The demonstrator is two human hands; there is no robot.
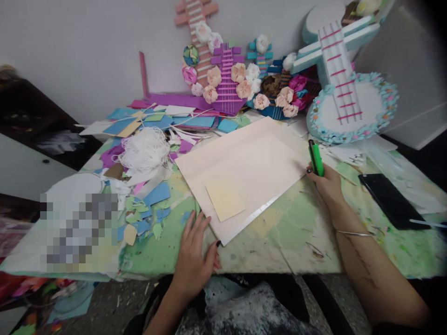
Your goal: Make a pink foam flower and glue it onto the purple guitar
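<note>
My left hand [195,251] lies flat and open on the green-stained table [289,232], fingertips at the near corner of a large pale pink sheet [251,163]. A small yellow square of paper [224,200] rests on that sheet near its front edge. My right hand [326,184] is closed around a green cutter or marker [316,157], held upright at the sheet's right corner. A thin bangle [354,232] sits on my right wrist.
Paper scraps and a bundle of white string [145,149] crowd the left. Foam guitar-shaped crafts with paper flowers [226,79] line the back wall, a large light-blue one [349,102] at right. A black phone [391,200] lies on the right. The table's front edge is close.
</note>
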